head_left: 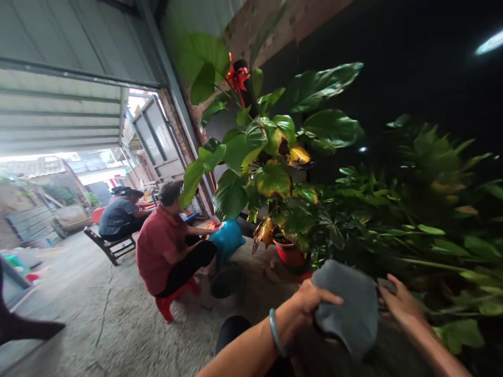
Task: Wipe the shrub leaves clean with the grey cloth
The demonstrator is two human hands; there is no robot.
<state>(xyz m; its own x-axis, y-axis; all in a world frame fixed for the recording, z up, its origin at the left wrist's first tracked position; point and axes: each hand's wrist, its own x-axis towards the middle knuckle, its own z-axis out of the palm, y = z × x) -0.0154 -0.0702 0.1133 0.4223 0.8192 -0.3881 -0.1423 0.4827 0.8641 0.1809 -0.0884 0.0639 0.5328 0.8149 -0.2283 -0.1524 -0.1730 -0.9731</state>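
Note:
My left hand, with a pale green bangle on its wrist, is closed on the left edge of a grey piece of cloth. The cloth hangs in front of my lap, its lower edge uneven. To its right, my right hand has its thumb and fingers pinched together by the cloth's edge. A small greyish piece shows between those fingers, too blurred to name. Beyond the cloth stands a large-leaved plant in a red pot, some of its leaves yellowed.
Dense leafy plants crowd the right side. A person in a red shirt sits on a red stool beside a blue bag and a dark bucket. Farther back, another person sits on a wooden chair. A cable crosses the concrete floor.

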